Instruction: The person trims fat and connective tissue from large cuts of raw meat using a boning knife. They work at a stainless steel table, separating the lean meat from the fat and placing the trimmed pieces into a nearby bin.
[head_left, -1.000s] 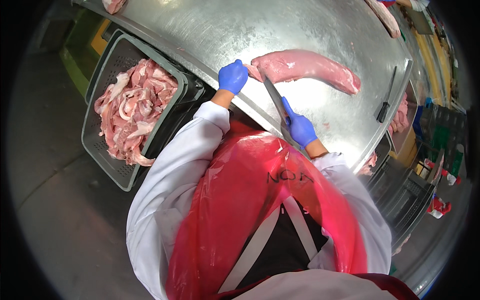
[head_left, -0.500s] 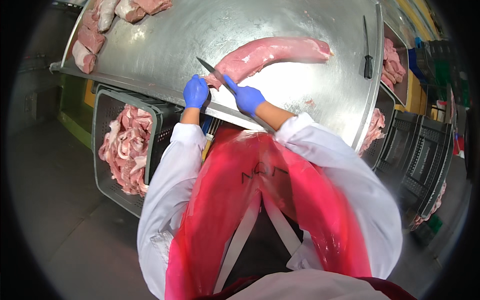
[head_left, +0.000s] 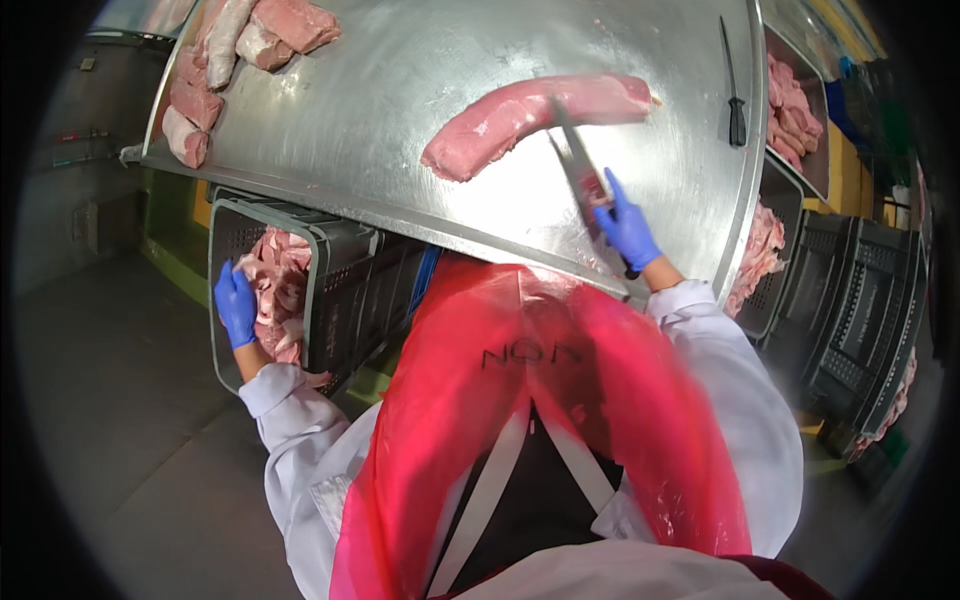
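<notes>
A long piece of pink meat, like a loin point(head_left: 510, 122), lies curved across the metal table point(head_left: 400, 100). My right hand point(head_left: 628, 228), in a blue glove, holds a knife point(head_left: 580, 165) on the near side of the meat. The blade is smeared by motion and its tip overlaps the loin's right half; I cannot tell if it touches. My left hand point(head_left: 236, 305), also gloved in blue, is down at a grey crate point(head_left: 316, 290) of meat trimmings point(head_left: 278, 285). Its fingers are stretched out beside the trimmings, with nothing seen in them.
Several meat pieces point(head_left: 195, 105) lie at the table's far left. A thin black-handled sharpening steel point(head_left: 735, 100) rests near the right edge. Beyond that edge are a metal tray of meat point(head_left: 790, 115), a crate with trimmings point(head_left: 760, 250) and dark stacked crates point(head_left: 850, 310).
My left hand has left the loin's left end and moved down to the crate. My right hand has moved right with the knife, away from that end.
</notes>
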